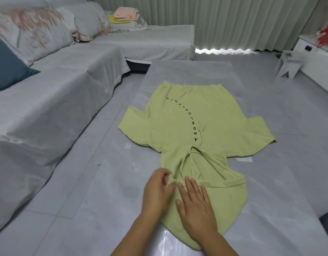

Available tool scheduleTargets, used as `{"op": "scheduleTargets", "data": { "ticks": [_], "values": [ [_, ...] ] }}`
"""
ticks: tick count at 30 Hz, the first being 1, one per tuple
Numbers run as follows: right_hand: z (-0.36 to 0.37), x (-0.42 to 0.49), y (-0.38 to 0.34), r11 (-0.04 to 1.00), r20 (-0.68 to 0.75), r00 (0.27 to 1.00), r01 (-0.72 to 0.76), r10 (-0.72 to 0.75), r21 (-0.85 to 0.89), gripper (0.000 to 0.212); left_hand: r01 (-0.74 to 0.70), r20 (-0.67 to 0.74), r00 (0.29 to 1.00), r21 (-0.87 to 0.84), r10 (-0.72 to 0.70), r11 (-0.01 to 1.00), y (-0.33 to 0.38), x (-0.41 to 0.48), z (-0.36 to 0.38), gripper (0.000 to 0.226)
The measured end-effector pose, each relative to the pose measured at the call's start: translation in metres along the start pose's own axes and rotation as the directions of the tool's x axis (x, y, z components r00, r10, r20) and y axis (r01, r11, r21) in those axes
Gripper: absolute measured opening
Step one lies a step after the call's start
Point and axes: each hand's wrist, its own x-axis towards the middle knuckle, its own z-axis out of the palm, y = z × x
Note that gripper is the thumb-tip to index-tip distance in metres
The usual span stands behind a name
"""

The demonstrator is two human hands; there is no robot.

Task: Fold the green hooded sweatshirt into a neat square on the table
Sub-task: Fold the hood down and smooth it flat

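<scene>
While left hand (pixel 157 191) fingers pinch sweatshirt (pixel 192 126) hood, right hand (pixel 196 206) flat, fingers apart

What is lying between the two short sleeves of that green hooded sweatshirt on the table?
In the head view, the sweatshirt's own body lies between them, crossed by a curved line of black letters and a green drawstring. Nothing else sits there.

The green hooded sweatshirt (pixel 189 130) is lying spread flat on the table (pixel 281 191) — short sleeves out, hood nearest the camera.
</scene>
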Motion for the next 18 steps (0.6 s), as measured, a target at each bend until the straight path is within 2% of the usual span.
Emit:
{"op": "scheduleTargets", "data": {
  "ticks": [2,4,6,9,10,12,14,15,16,18],
  "values": [
    [-0.003,0.0,0.004,0.987,-0.052,0.998,-0.021,0.03,0.162,0.05,-0.308,0.143,0.95,0.282,0.278,0.909,0.001,-0.014,0.014,0.022],
    [-0.003,-0.002,0.008,0.96,-0.097,0.995,-0.002,0.03,0.279,0.061,-0.458,0.258,0.889,0.474,0.379,0.752,-0.011,-0.027,0.026,0.018],
    [-0.003,-0.005,0.009,0.945,-0.134,0.991,0.046,-0.002,0.323,0.071,-0.489,0.286,0.872,0.509,0.397,0.708,-0.022,-0.036,0.032,0.025],
    [-0.006,-0.006,0.006,0.952,-0.156,0.984,0.125,-0.084,0.281,0.078,-0.462,0.256,0.887,0.505,0.385,0.729,-0.03,-0.041,0.027,0.037],
    [-0.007,-0.007,0.006,0.958,-0.157,0.981,0.147,-0.11,0.247,0.077,-0.446,0.244,0.895,0.485,0.373,0.752,-0.028,-0.039,0.023,0.038],
    [-0.008,-0.007,0.005,0.967,-0.153,0.982,0.144,-0.113,0.211,0.068,-0.339,0.168,0.941,0.457,0.294,0.823,-0.02,-0.033,0.013,0.026],
    [-0.009,-0.007,0.004,0.968,-0.15,0.985,0.12,-0.088,0.221,0.056,-0.082,0.027,0.997,0.41,0.078,0.908,-0.017,-0.017,0.01,0.012],
    [-0.008,-0.008,0.004,0.967,-0.155,0.984,0.122,-0.088,0.225,0.051,0.077,-0.009,0.997,0.356,-0.079,0.931,-0.017,-0.009,0.009,0.012],
    [-0.007,-0.009,0.004,0.966,-0.164,0.982,0.128,-0.092,0.226,0.046,0.177,-0.014,0.983,0.306,-0.181,0.935,-0.019,-0.002,0.009,0.015],
    [-0.005,-0.009,0.006,0.963,-0.185,0.978,0.139,-0.097,0.232,0.04,0.26,0.018,0.962,0.242,-0.272,0.935,-0.023,0.004,0.01,0.013]
  ]
}}
